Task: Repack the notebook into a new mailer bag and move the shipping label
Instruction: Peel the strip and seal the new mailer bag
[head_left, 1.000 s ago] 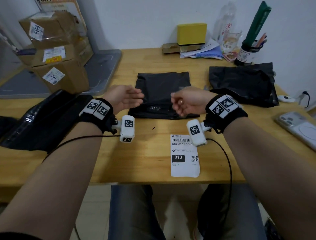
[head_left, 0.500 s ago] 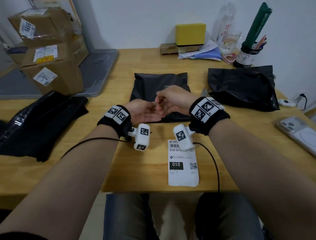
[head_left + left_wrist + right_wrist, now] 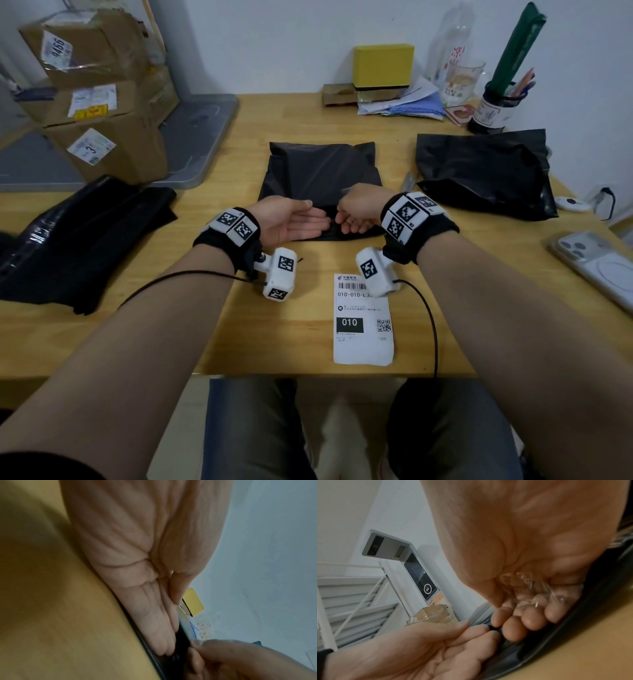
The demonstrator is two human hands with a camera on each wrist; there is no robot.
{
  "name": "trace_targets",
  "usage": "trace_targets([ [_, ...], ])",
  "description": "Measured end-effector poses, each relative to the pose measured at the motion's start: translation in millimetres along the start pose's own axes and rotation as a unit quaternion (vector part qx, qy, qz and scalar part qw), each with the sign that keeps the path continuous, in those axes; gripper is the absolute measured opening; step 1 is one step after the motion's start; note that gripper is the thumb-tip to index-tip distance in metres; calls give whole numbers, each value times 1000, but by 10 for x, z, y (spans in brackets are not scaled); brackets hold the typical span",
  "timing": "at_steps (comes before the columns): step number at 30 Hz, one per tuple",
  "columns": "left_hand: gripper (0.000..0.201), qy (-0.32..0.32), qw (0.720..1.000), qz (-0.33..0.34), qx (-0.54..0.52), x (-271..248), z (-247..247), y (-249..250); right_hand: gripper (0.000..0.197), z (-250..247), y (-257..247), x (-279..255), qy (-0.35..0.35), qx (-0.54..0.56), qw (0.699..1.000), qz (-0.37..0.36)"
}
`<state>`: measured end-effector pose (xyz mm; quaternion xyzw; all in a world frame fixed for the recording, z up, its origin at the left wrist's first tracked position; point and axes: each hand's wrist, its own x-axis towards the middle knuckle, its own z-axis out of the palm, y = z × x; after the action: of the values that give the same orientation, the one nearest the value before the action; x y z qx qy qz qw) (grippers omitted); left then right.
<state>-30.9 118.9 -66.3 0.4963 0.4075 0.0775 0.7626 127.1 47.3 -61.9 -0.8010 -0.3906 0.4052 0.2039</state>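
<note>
matt plastic mailer bag [image 3: 322, 171] (seemingly), wooden table [image 3: 260, 335]

L hand [image 3: 291, 224] palm-up, fingers straight; R hand [image 3: 356, 214] fingers curled, fingertips nearly touching L's.

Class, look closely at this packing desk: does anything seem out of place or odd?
The shipping label lies loose on the table near its front edge, not on the mailer bag. The right hand also holds a crumpled clear film strip.

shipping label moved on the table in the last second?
No. The shipping label lies at the same spot by the table front edge, below the black mailer bag; only the camera shifted.
</note>
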Motion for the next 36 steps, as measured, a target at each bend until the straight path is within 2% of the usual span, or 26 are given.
trace_targets([
  [7,36,11,1000,11,-26,-75,4,-41,52,-136,157,-57,-15,36,998,45],
  [13,35,41,998,30,-37,-173,-149,-72,45,-205,297,-125,28,29,999,33],
  [17,36,105,993,36,-33,-259,-326,-83,38,-249,371,-142,37,24,999,27],
  [22,40,205,977,53,-5,-336,-413,-43,43,-232,436,-171,51,15,998,38],
  [25,39,232,971,58,16,-336,-386,-40,40,-242,458,-205,60,27,997,29],
  [27,36,245,966,72,38,-338,-357,-52,39,-292,435,-277,31,47,998,42],
  [29,34,238,964,93,78,-330,-315,-38,37,-353,376,-366,-1,75,996,47],
  [34,28,112,979,91,145,-330,5,79,36,-322,60,-419,-40,179,981,-63],
  [36,30,94,981,89,141,-278,126,84,36,-193,-54,-368,-66,200,974,-80],
])
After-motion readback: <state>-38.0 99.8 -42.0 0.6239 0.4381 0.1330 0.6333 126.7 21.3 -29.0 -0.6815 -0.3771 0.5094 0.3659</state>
